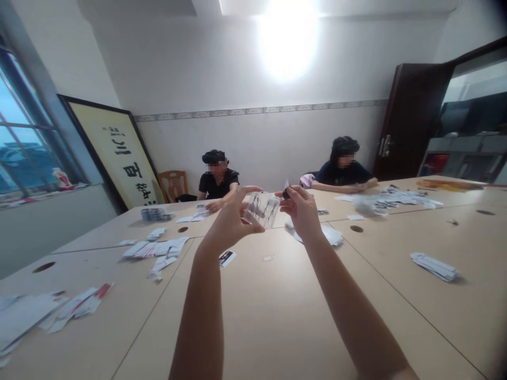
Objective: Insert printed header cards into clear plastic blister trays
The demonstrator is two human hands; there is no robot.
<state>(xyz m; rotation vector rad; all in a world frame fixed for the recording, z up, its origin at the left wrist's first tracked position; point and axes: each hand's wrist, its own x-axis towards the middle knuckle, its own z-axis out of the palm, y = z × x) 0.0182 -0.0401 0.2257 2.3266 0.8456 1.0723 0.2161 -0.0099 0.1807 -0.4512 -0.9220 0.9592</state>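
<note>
Both my arms reach out over a beige table [269, 311]. My left hand [232, 219] grips a small clear plastic packet [261, 209] with dark print inside, held up above the table. My right hand [301, 210] is beside the packet's right edge and pinches a small dark piece [286, 190] between its fingertips. A small printed card [227, 257] lies on the table just below my left hand.
Piles of white packets and cards lie at the left [158, 250], near left [47, 311], right [434, 265] and far right [390, 200]. Two people sit across the table [217, 179] [344, 169]. Round cable holes [356, 229] dot the tabletop. A framed scroll [119, 155] leans on the wall.
</note>
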